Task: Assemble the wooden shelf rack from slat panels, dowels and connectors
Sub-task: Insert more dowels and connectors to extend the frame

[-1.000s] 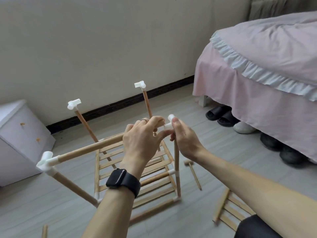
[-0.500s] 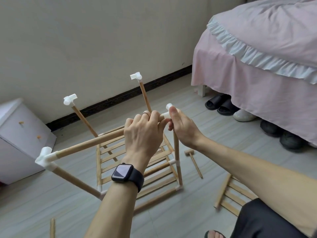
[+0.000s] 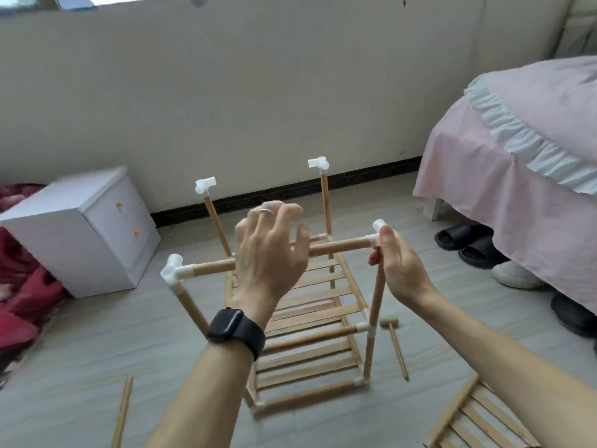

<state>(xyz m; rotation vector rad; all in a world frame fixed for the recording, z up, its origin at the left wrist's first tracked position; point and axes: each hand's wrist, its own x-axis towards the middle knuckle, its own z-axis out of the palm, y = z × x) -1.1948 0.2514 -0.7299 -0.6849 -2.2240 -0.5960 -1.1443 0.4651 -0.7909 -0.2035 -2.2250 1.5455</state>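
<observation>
The partly built wooden rack [image 3: 310, 321] stands on the floor, two slat shelves low down and four dowel posts rising from them. A horizontal dowel [image 3: 339, 247] runs between the two near posts, joined by white connectors at the left corner [image 3: 172, 270] and the right corner [image 3: 376, 234]. My right hand [image 3: 399, 266] pinches the right corner connector and the post top. My left hand [image 3: 271, 253], with a black watch on the wrist, hovers over the middle of the dowel with fingers spread, off the wood. The two far posts carry white connectors [image 3: 205, 185] [image 3: 319, 163].
A small wooden mallet [image 3: 395, 344] lies right of the rack. A spare slat panel [image 3: 475, 418] lies at the lower right, a loose dowel [image 3: 122, 412] at the lower left. A white drawer cabinet [image 3: 80, 234] stands left, a pink-covered bed [image 3: 517, 176] with shoes beneath it right.
My left hand has let go of the horizontal dowel and opened above it. My right hand stays on the right corner connector. The camera has tilted up and pulled back.
</observation>
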